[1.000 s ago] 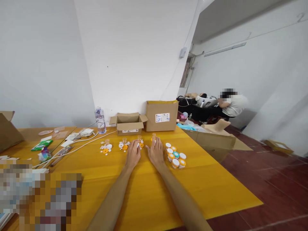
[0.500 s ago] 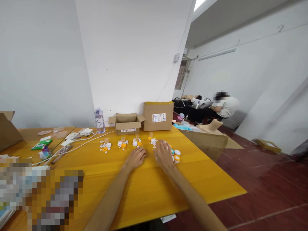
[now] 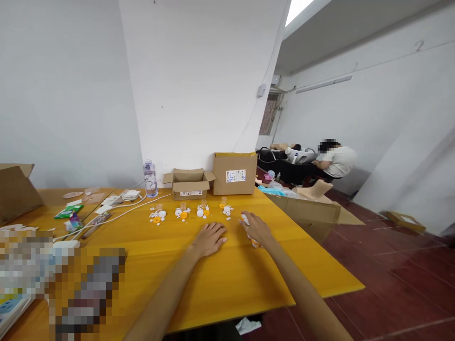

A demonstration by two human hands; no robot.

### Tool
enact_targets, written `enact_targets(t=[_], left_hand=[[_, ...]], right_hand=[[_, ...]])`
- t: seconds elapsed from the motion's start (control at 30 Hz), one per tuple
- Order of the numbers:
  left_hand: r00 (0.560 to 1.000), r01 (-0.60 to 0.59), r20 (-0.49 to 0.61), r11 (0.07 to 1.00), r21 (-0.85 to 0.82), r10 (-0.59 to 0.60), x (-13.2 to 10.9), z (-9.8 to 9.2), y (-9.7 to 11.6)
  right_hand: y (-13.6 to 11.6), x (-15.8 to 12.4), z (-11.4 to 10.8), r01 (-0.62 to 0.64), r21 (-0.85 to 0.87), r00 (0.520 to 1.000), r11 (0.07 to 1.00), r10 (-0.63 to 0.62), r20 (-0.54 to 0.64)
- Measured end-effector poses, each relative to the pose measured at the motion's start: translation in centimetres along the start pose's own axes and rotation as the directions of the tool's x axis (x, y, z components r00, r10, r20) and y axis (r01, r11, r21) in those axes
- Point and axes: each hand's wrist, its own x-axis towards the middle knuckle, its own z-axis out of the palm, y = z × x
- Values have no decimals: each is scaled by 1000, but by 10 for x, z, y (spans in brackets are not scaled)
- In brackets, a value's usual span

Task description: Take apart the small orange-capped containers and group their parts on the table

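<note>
My left hand (image 3: 209, 239) lies palm down on the yellow wooden table (image 3: 220, 284), its fingers spread and nothing in them. My right hand (image 3: 259, 229) is curved over a cluster of small round lidded tubs (image 3: 255, 243), white and orange, mostly hidden under the palm. A white piece shows by its fingertips. Beyond my hands, several small groups of parts stand in a row: white discs (image 3: 200, 213), orange discs (image 3: 184, 215) and little clear cups (image 3: 223, 200).
Behind the parts stand an open carton (image 3: 190, 189), a closed cardboard box (image 3: 234, 174) and a water bottle (image 3: 150, 179). Cables (image 3: 117, 215) and a green packet (image 3: 68, 211) lie left. A large carton (image 3: 305, 210) adjoins the table's right edge. A person (image 3: 339, 161) sits further back.
My right hand has moved right, onto the round tubs, which showed beside it before. My left hand has shifted slightly right and its fingers have spread. The view has turned a little.
</note>
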Motion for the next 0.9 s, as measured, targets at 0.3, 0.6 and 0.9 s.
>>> enact_targets(t=[0.3, 0.6, 0.9], left_hand=[[995, 96, 9, 995, 17, -97, 39, 26, 10], [989, 114, -93, 993, -13, -114, 52, 38, 7], [993, 113, -47, 993, 37, -111, 39, 25, 18]], right_hand=[[18, -5, -3, 107, 191, 994, 976, -98, -53], [50, -4, -29, -9, 272, 997, 962, -11, 73], [41, -17, -54, -14, 160, 979, 987, -18, 202]])
